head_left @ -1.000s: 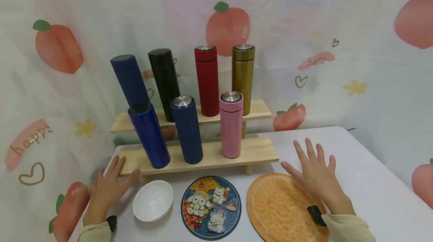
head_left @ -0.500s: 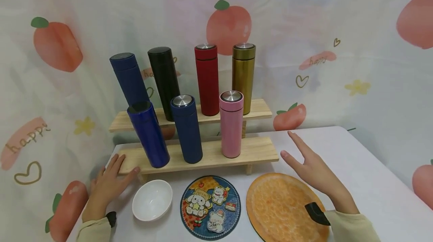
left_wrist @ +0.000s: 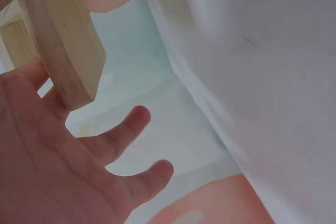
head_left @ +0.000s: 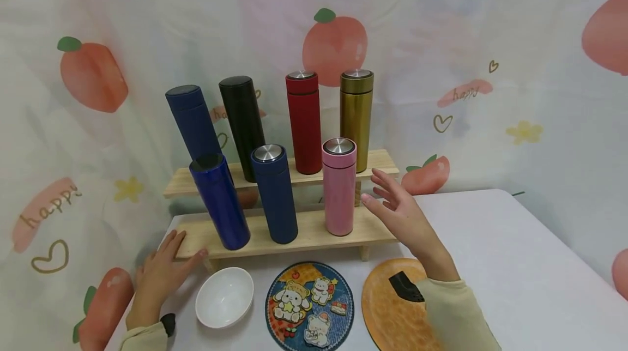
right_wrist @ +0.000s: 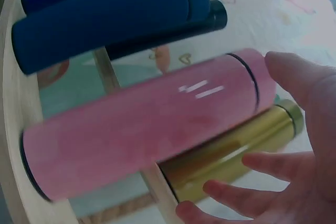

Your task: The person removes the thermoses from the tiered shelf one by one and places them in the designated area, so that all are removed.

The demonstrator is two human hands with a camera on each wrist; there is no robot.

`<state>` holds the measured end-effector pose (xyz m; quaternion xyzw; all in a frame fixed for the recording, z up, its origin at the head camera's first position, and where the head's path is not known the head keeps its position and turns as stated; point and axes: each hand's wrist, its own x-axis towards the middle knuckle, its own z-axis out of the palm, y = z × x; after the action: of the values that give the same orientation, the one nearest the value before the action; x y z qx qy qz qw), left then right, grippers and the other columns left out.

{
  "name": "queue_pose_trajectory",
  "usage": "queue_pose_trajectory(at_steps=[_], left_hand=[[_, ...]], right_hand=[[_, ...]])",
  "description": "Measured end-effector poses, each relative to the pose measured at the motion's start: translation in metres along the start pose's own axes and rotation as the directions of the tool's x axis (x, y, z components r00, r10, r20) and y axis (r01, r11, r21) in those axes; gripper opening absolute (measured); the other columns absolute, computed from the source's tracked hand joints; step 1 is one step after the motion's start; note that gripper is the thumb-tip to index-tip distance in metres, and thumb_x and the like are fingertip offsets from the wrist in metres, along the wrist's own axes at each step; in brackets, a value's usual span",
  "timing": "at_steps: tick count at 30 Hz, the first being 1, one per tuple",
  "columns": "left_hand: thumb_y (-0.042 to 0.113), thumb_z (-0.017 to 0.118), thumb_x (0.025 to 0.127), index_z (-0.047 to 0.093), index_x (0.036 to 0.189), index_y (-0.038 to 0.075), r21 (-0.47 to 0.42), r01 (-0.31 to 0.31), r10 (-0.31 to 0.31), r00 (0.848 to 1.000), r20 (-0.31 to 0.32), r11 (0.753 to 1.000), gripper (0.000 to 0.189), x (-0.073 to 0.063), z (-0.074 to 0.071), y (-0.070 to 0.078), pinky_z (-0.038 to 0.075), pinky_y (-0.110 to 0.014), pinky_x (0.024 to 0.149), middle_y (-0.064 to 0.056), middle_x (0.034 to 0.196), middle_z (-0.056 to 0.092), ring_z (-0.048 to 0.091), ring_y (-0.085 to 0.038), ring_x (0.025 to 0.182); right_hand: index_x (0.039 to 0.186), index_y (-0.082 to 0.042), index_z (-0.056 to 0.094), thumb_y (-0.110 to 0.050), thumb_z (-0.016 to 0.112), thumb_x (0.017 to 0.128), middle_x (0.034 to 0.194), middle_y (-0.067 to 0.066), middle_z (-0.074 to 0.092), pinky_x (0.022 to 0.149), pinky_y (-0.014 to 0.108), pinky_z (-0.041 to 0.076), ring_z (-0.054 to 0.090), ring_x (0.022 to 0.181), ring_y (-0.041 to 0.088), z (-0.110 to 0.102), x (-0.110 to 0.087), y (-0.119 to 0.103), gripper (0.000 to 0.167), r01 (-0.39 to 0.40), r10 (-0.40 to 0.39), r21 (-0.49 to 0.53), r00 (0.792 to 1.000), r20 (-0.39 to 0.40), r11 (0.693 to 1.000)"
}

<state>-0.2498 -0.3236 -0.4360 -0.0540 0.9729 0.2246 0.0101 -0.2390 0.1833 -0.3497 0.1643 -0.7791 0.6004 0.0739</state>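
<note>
A pink thermos bottle stands on the lower board of a two-tier wooden rack. My right hand is just right of it, fingers apart and slightly bent, holding nothing. In the right wrist view the thumb overlaps the bottle's lid end, and the other fingers overlap the gold thermos bottle behind. My left hand rests at the lower board's left end. The left wrist view has its spread, fairly straight fingers around the board end, with some fingers partly hidden behind the wood.
Two blue bottles share the lower board. Dark blue, black and red bottles stand on the upper one with the gold. In front lie a white bowl, a round cartoon mat and an orange round mat.
My right hand has moved left from above the orange mat to beside the pink bottle, its fingers less spread. The left hand stays at the rack's end. The head view has shifted slightly.
</note>
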Motion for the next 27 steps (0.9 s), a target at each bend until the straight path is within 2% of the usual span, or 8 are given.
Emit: queue_pose_trajectory(at_steps=[4,14,21,27], left_hand=[[0.085,0.052,0.094,0.023,0.171,0.008,-0.015,0.011,-0.011,1.000,-0.016,1.000,0.112,-0.003,0.003,0.001,0.016,-0.086,0.106,-0.020,0.178,0.010,0.021,-0.069,0.145],[0.081,0.051,0.097,0.023,0.170,0.006,0.010,-0.003,0.003,1.000,-0.004,1.000,0.108,-0.007,-0.001,-0.001,0.021,-0.086,0.104,-0.022,0.177,0.010,0.024,-0.070,0.143],[0.082,0.051,0.097,0.024,0.169,0.005,0.000,-0.010,0.010,1.000,-0.001,1.000,0.109,-0.009,-0.001,-0.002,0.020,-0.087,0.103,-0.023,0.177,0.011,0.024,-0.072,0.142],[0.082,0.051,0.097,0.026,0.169,0.005,0.013,-0.027,0.027,0.999,-0.018,1.000,0.109,-0.006,0.000,-0.002,0.027,-0.084,0.100,-0.023,0.176,0.013,0.029,-0.070,0.142]], right_hand=[[0.170,-0.007,0.024,-0.026,0.064,0.108,0.170,0.020,0.033,0.120,0.065,0.033,0.030,0.156,0.046,0.015,0.011,0.010,0.077,-0.009,0.007,0.077,1.000,0.020,0.997],[0.171,-0.012,0.023,-0.028,0.069,0.104,0.170,0.020,0.033,0.120,0.065,0.034,0.035,0.154,0.045,0.040,0.024,0.028,0.083,-0.086,0.078,0.147,0.995,0.063,0.985],[0.170,-0.010,0.026,-0.020,0.072,0.101,0.163,0.022,0.042,0.117,0.061,0.040,0.043,0.147,0.043,0.050,0.027,0.036,0.083,-0.063,0.061,0.189,0.998,0.021,0.980],[0.169,-0.010,0.027,-0.016,0.074,0.099,0.158,0.020,0.047,0.116,0.056,0.043,0.049,0.141,0.039,0.057,0.032,0.043,0.085,-0.045,0.048,0.205,0.999,-0.009,0.978]])
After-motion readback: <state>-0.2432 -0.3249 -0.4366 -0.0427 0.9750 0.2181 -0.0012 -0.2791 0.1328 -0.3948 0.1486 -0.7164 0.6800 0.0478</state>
